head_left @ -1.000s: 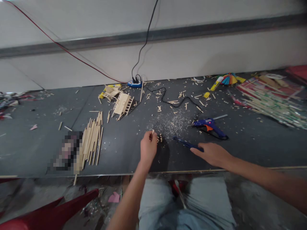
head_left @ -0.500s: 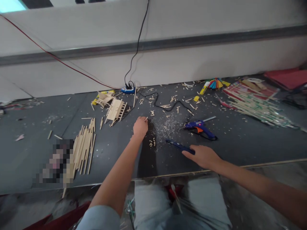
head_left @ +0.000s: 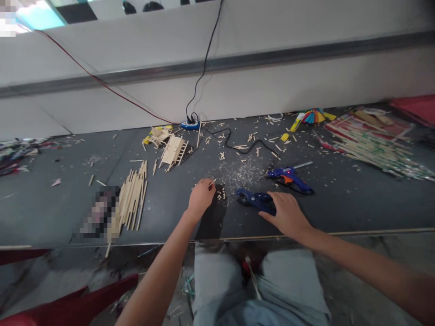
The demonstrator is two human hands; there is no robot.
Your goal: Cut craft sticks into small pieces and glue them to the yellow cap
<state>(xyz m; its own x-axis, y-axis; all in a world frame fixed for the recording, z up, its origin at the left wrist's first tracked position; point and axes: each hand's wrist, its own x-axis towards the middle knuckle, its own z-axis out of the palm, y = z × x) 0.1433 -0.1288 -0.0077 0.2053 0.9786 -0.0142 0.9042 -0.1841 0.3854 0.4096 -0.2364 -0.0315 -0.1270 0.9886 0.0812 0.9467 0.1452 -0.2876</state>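
Dark tabletop (head_left: 340,208), left hand (head_left: 201,198) pinching stick (head_left: 212,183), right hand (head_left: 288,213) on cutter (head_left: 254,199)
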